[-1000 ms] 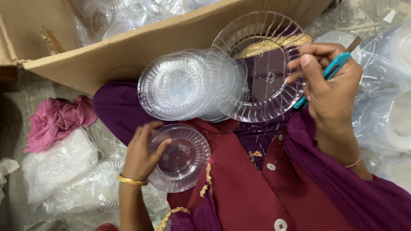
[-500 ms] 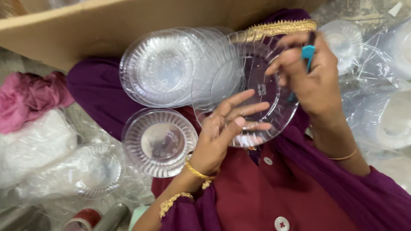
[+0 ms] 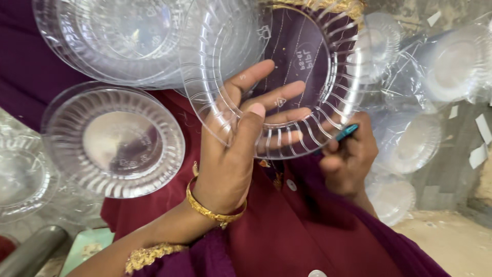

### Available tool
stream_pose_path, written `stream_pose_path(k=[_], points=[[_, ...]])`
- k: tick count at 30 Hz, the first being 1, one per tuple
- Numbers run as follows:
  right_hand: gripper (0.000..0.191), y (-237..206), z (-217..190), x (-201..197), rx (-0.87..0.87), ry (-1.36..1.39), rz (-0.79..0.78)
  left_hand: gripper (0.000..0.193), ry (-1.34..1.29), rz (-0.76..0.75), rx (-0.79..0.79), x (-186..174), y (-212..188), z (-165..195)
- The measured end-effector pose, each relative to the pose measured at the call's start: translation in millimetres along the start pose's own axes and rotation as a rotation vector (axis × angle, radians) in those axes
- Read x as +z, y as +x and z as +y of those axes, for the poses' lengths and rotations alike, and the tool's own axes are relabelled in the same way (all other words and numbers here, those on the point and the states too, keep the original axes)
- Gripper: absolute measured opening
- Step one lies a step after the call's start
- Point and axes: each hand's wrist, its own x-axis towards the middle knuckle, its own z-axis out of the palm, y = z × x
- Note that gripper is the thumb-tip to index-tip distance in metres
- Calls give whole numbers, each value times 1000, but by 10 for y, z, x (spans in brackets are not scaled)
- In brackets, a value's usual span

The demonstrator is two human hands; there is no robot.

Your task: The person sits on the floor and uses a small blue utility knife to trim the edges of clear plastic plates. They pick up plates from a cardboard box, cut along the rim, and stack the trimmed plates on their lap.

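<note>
- Clear ribbed plastic plate [image 3: 307, 66] held up just above and ahead of the left hand [image 3: 233, 154], tilted, its lower rim resting against the fingers.
- Left hand spread wide, palm toward the plate, fingers [image 3: 279, 95] fanned apart and seen through the clear plastic, pressed flat on the plate's far face; thumb [image 3: 251, 123] laid on the near rim, so the rim is lightly pinched between thumb and fingers.
- Gold bangle [image 3: 212, 210] around the left wrist, just below the hand.
- Right hand [image 3: 348, 159] to the right of the left hand, under the plate's lower right rim, curled closed around a teal pen-like tool [image 3: 346, 132]; tip of the tool touching or nearly touching the plate's edge, cannot tell which.
- Stack of clear plates [image 3: 113, 41] up and to the left of the left hand, overlapped by the held plate's left rim.
- Single smaller clear ribbed bowl [image 3: 115, 141] directly left of the left hand, lying on the maroon garment [image 3: 287, 225], apart from the hand.
- More clear plates in plastic wrapping [image 3: 435, 77] to the right, beyond the right hand, well apart from both hands.
</note>
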Motion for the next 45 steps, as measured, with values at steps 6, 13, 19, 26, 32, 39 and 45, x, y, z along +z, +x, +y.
stream_pose_path(k=[6, 13, 19, 26, 32, 39, 45], points=[[87, 55, -102, 223, -42, -35, 70, 48, 0, 4, 79, 158, 0, 1], [94, 157, -161, 259, -34, -112, 153, 47, -54, -38, 114, 181, -52, -76], [98, 130, -211, 312, -1, -192, 189, 43, -19, 4, 169, 242, -51, -95], [85, 59, -50, 183, -129, -398, 145, 42, -34, 18, 173, 218, -98, -235], [85, 167, 43, 61, -191, -430, 106, 44, -8, -39, 104, 250, 10, 13], [85, 422, 222, -397, -403, -572, -84, 43, 50, -123, -57, 150, 46, 177], [92, 274, 74, -113, -34, -261, 68, 39, 131, -29, 66, 175, -108, -72]])
